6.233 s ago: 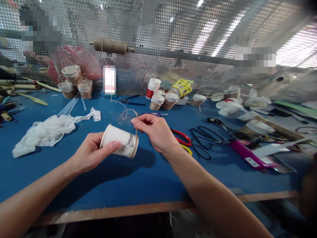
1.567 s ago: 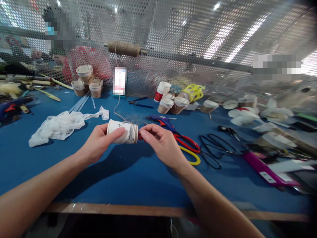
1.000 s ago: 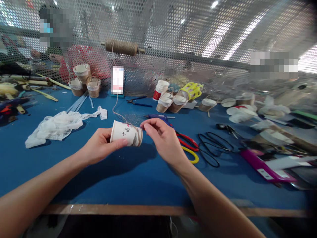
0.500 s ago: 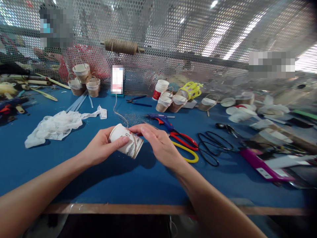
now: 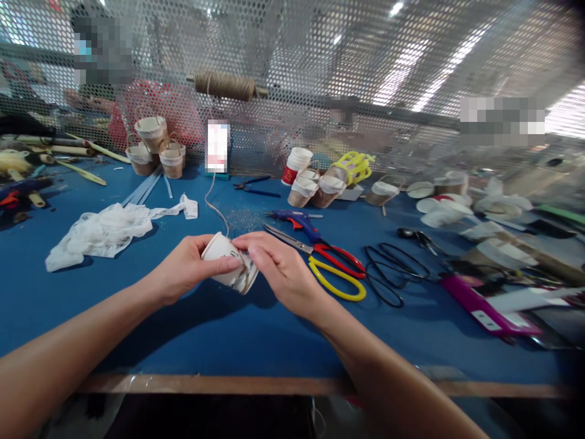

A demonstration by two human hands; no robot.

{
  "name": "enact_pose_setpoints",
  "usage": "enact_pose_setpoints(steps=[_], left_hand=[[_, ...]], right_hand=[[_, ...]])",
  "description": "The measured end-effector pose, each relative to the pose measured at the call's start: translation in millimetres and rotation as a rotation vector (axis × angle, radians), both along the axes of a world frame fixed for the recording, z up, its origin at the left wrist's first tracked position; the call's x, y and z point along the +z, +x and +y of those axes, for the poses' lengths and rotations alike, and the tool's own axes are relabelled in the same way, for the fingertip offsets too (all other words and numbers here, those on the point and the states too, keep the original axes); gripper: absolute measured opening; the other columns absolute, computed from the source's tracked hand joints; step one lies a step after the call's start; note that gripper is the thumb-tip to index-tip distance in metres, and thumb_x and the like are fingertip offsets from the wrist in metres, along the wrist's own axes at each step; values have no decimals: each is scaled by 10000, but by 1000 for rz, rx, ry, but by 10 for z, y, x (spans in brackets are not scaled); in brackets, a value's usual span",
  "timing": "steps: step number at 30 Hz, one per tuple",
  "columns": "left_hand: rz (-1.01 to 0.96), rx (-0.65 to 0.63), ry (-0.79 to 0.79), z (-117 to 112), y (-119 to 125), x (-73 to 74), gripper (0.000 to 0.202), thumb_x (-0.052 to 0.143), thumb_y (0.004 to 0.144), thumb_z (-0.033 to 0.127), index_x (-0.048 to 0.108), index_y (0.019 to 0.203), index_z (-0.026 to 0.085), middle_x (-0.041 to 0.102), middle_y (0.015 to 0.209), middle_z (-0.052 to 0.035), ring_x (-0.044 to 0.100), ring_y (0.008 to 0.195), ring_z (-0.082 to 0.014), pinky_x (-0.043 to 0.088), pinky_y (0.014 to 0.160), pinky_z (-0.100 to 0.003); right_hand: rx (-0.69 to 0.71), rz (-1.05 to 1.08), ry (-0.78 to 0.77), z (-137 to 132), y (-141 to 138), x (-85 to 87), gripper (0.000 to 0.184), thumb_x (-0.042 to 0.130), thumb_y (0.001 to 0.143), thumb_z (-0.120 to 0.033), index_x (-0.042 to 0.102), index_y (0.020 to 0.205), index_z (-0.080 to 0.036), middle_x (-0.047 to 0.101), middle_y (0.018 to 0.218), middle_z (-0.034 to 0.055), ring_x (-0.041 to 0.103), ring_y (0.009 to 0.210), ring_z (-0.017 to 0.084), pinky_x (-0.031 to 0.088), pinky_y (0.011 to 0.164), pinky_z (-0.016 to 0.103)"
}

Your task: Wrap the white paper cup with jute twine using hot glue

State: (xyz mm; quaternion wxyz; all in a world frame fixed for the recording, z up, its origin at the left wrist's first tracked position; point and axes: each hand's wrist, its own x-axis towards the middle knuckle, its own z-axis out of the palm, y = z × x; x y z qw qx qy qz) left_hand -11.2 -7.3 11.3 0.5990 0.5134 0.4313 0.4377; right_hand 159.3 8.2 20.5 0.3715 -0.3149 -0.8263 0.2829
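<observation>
White tapered paper cup (image 5: 220, 249), lettering (image 5: 234, 252) part-hidden, clamped in left hand (image 5: 188, 268); right hand (image 5: 281, 263) touching, grip unclear; blue tabletop (image 5: 219, 341), perforated metal screen (image 5: 297, 49).

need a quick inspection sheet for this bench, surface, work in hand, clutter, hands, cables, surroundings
Surface: blue tabletop, fine crumbs scattered mid-table.
Work in hand: white paper cup, tilted, twine around its narrower end and trailing toward the table's far side.
Clutter: scissors beside a blue glue gun; white lace bundle; handled cups behind; right side crowded, partly blurred.
Hands: left hand grips the cup; right hand at its narrower end, exact fingertip contact unclear.
Cables: black cord loosely looped right of the scissors.
Surroundings: perforated screen behind, twine spool before it; person partly visible beyond.
</observation>
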Motion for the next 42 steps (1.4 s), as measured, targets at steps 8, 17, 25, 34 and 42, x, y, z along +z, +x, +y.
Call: enact_pose_setpoints(steps=[8,17,25,34,42], left_hand=[[15,140,-31,12,45,-33,188,714,607,300,646,644,129,577,547,16,469,485,-89,317,473,-206],[-58,208,-60,17,40,-27,144,733,578,246,664,643,136,627,582,-2,533,533,-105,394,525,-214],[-57,255,18,18,36,-15,143,722,592,259,669,651,140,604,563,17,515,518,-95,401,509,-207],[-17,323,105,27,25,-66,168,684,642,298,661,670,134,594,561,14,505,509,-94,381,486,-196],[-23,361,93,54,22,-86,184,686,643,311,648,669,133,581,557,18,489,508,-87,365,481,-191]], right_hand=[[53,-19,0,-32,-29,-16,239,346,878,-205,573,945,-166,598,993,65,545,944,117,430,850,297],[-700,-550,-27,716,506,159,229,455,826,-259,604,931,-120,639,891,118,586,860,228,425,764,356],[-772,-692,-292,1183,808,-144,255,516,824,-290,538,1032,-144,558,1039,69,558,888,169,468,751,353],[-531,-86,-404,578,726,285,182,563,740,-247,527,874,-128,602,682,25,572,554,103,478,532,224],[-177,-97,-512,-16,521,424,224,608,702,-356,588,778,-146,559,546,-19,479,427,68,407,401,190]])
